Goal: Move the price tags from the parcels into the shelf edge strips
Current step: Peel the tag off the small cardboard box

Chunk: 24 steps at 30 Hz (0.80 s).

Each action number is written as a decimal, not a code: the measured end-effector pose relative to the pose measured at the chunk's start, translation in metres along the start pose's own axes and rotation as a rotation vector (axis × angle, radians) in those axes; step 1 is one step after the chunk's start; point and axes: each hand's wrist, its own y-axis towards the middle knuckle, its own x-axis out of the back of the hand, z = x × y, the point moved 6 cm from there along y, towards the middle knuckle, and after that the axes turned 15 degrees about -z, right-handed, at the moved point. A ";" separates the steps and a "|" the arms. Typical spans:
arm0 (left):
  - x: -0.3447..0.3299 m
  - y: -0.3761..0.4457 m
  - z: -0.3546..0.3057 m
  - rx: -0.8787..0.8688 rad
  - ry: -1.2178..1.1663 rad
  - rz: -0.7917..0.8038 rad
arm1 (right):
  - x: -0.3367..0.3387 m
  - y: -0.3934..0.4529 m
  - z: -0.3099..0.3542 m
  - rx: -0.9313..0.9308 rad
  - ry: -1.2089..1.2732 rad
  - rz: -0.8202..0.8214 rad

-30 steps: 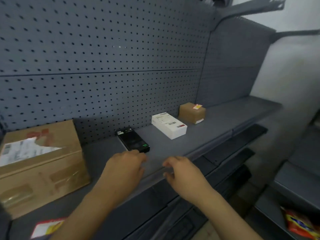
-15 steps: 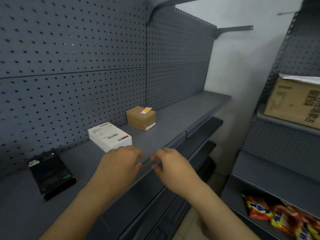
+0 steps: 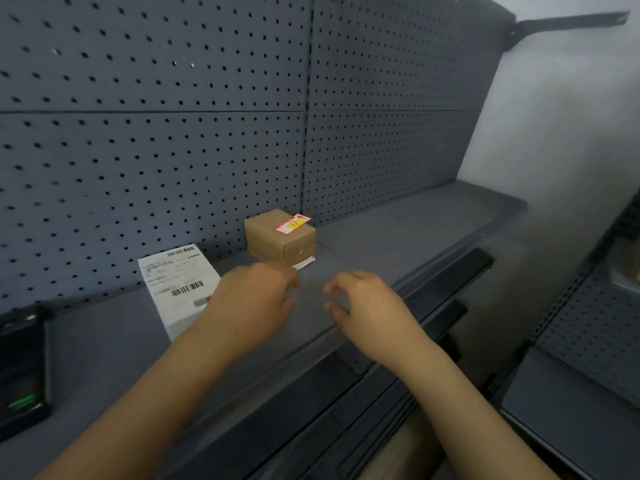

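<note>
Compared with half a second ago, the view has swung rightward along the gray metal shelf [image 3: 398,233]: the small brown cardboard parcel [image 3: 278,239] now sits near the middle of the picture, and both hands have lifted off the shelf's front edge and advanced over the deck, with a wider gap between them. The left hand [image 3: 251,301] hovers palm down over the near right corner of the white carton [image 3: 180,289], its fingers loosely curled and motion-blurred, holding nothing. The right hand [image 3: 369,304] hangs beside it, palm down, fingers bent and spread, thumb apart, likewise empty. The red, white and yellow price tag [image 3: 292,223] lies flat on the parcel's top, overhanging its rear right edge. The parcel is a matte kraft cube sealed with glossy tape, standing against the perforated pegboard back panel [image 3: 156,133]; a white slip [image 3: 304,264] protrudes beneath its front corner. The white carton bears a printed shipping label with barcodes. A black rectangular box [image 3: 22,368] with a green mark lies at the far left. The shelf edge strip [image 3: 446,258] runs along the front lip.
</note>
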 end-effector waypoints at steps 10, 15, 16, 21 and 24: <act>-0.042 0.085 0.032 0.093 0.043 0.011 | -0.052 0.101 -0.046 0.066 0.090 0.017; -0.056 0.119 0.052 0.164 0.097 -0.038 | -0.079 0.144 -0.055 0.166 0.134 0.049; -0.058 0.125 0.055 0.180 0.107 -0.056 | -0.084 0.154 -0.056 0.188 0.144 0.051; -0.074 0.150 0.061 0.293 0.157 -0.060 | -0.108 0.203 -0.064 0.277 0.209 0.096; -0.077 0.161 0.070 0.374 0.202 -0.057 | -0.125 0.222 -0.067 0.329 0.198 0.180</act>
